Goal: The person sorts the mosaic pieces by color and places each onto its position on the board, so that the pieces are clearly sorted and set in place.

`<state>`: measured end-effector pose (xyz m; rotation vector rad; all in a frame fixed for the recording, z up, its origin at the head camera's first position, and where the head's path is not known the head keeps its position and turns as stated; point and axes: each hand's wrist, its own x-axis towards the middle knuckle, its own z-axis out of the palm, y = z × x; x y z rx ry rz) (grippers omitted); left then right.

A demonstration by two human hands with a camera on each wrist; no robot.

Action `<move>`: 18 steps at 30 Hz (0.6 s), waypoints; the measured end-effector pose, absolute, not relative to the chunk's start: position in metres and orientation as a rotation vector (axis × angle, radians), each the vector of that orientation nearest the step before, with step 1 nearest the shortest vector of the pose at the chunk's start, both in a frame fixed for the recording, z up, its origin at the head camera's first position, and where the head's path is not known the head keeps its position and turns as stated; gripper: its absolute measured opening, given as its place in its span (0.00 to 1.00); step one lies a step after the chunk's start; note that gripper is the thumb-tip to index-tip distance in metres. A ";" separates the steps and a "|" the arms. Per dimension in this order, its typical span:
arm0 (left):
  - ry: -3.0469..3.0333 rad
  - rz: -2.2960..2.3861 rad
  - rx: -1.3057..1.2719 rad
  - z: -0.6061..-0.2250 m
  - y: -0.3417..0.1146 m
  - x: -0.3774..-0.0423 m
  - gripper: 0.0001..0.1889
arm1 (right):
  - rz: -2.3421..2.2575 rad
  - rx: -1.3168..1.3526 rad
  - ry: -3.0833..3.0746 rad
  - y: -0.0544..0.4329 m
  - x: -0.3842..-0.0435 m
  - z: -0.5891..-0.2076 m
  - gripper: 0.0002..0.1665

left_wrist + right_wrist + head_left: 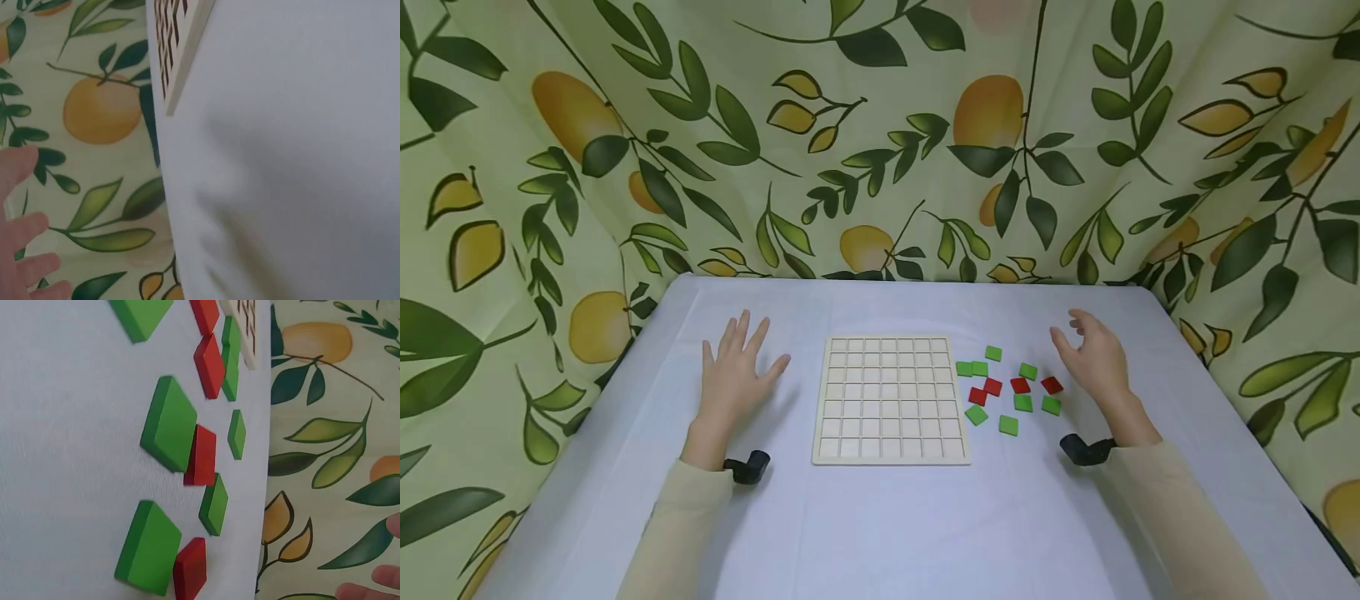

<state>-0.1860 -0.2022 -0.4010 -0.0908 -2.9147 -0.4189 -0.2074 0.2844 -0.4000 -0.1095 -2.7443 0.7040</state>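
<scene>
A pale square board (891, 463) with a grid of shallow square cells lies in the middle of the table. Several green square tiles (1008, 426) and several red ones (1052, 385) are scattered to its right, a few of them touching. My left hand (733, 385) hovers left of the board, fingers spread and holding nothing. To the right of the tiles, my right hand (1096, 358) is raised with loosely bent fingers and nothing in them. The right wrist view shows the tiles close up, among them a thick green tile (169, 425) against a red tile (202, 455).
A white cloth (880, 533) covers the table. Behind it and on both sides hangs a curtain (880, 150) printed with leaves and fruit. A dark wrist camera (748, 467) sits on the left wrist and another dark camera (1084, 450) on the right.
</scene>
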 end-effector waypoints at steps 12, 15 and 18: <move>-2.963 -0.540 -0.442 -0.413 -0.175 -0.158 0.34 | 0.992 -0.019 -2.744 0.278 -0.207 -0.411 0.24; -2.963 -0.545 -0.515 -0.413 -0.167 -0.153 0.34 | 1.021 -0.038 -2.758 0.277 -0.208 -0.415 0.23; -2.970 -0.559 -0.588 -0.413 -0.159 -0.149 0.34 | 1.066 -0.055 -2.769 0.277 -0.211 -0.418 0.23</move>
